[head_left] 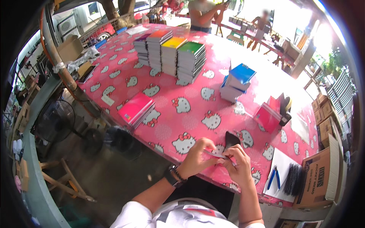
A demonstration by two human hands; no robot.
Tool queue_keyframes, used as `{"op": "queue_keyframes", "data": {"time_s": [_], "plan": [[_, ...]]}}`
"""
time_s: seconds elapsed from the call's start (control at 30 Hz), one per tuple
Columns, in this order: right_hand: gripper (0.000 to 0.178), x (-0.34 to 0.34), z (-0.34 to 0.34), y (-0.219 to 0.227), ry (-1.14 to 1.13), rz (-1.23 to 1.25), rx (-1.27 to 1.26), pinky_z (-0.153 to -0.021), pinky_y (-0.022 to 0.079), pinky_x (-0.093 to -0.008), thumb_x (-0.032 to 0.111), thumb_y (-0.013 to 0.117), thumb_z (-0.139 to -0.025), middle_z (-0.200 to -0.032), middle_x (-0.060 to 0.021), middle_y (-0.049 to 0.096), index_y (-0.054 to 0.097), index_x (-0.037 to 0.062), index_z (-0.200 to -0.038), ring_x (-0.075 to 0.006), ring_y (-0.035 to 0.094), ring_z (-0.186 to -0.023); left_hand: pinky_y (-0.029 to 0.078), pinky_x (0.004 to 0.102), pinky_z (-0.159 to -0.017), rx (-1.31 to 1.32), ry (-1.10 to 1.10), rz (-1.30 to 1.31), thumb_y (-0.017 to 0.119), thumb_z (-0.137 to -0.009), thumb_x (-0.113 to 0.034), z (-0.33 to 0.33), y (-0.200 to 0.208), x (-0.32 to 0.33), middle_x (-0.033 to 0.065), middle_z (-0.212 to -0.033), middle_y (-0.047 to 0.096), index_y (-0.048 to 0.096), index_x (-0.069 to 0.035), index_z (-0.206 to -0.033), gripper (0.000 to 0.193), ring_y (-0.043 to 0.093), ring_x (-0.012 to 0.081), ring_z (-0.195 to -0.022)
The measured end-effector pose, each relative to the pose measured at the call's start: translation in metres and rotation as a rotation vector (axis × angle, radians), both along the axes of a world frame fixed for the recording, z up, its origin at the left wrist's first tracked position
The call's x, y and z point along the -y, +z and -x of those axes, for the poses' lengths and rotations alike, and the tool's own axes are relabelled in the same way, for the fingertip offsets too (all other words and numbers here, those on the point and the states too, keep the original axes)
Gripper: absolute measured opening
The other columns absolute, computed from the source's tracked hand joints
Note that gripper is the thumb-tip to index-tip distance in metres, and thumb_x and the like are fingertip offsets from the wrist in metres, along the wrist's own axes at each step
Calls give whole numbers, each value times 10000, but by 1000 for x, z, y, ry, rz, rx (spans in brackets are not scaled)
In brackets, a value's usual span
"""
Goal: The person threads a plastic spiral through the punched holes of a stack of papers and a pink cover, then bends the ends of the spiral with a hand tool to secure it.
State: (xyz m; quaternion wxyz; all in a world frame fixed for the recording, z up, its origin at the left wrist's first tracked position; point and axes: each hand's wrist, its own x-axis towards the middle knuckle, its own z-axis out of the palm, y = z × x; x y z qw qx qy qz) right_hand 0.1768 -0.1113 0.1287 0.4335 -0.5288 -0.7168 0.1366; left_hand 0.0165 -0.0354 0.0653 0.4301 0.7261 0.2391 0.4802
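Both my hands are together over the near edge of the table, closed on a thin notebook point(215, 154) seen almost edge-on. My left hand point(194, 160) pinches its left end between thumb and fingers. At the other end, the curled fingers of my right hand point(238, 164) grip it, beside what looks like a dark coil edge. Just beyond the right hand lies a black tapered object point(232, 140), partly hidden by the fingers. To the right, blue-handled pliers point(273, 178) and a bundle of black spiral coils point(292, 178) rest on a white sheet point(281, 161).
On the pink patterned table point(167, 129) stand tall notebook stacks point(169, 57), blue notebooks point(237, 81), a pink pile point(136, 110) and more pink notebooks point(267, 116). A cardboard box point(317, 178) borders the right side. A fan point(57, 117) stands left. Two people point(201, 17) are beyond the table.
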Motion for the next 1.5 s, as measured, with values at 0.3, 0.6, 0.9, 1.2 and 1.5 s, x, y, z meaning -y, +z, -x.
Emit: {"op": "queue_keyframes", "data": {"time_s": [0.3,0.6,0.9,1.2,1.5], "plan": [[174,-4,19,2,-116,-26,-151,-629,489,-303,-4,686,-767,-829,-102,586,606,14,-920,-226,595,-733,412,213,-743,607,-177,572,652,-890,-139,-15,-18,14,-3,-934,556,504,-69,-977,185,471,50,-827],[199,-3,12,2,-70,-3,-146,-628,473,-295,36,749,-722,-807,-83,594,615,11,-868,-206,586,-716,442,305,-771,-138,100,-395,705,-786,-90,12,39,7,52,-970,634,578,-80,-1055,298,587,217,-953],[192,2,18,7,-89,50,-195,-629,471,-279,57,749,-735,-776,-68,587,618,6,-866,-163,575,-702,484,275,-669,60,-23,53,713,-804,-126,11,33,15,59,-831,627,633,-38,-899,152,599,173,-782],[72,-2,33,-2,-200,-69,-256,-627,440,-254,27,647,-818,-797,-67,590,612,3,-877,-145,549,-701,462,276,-814,169,170,176,704,-841,-167,4,15,21,69,-1005,577,546,-43,-1069,305,566,121,-936],[348,-15,32,-18,-76,-19,-757,-851,442,-247,167,597,-919,-1201,-70,546,538,25,-1232,-112,553,-990,390,295,-934,7,562,73,413,-1003,-346,80,31,-39,87,-1085,595,553,-28,-1131,370,533,160,-1032]]}}
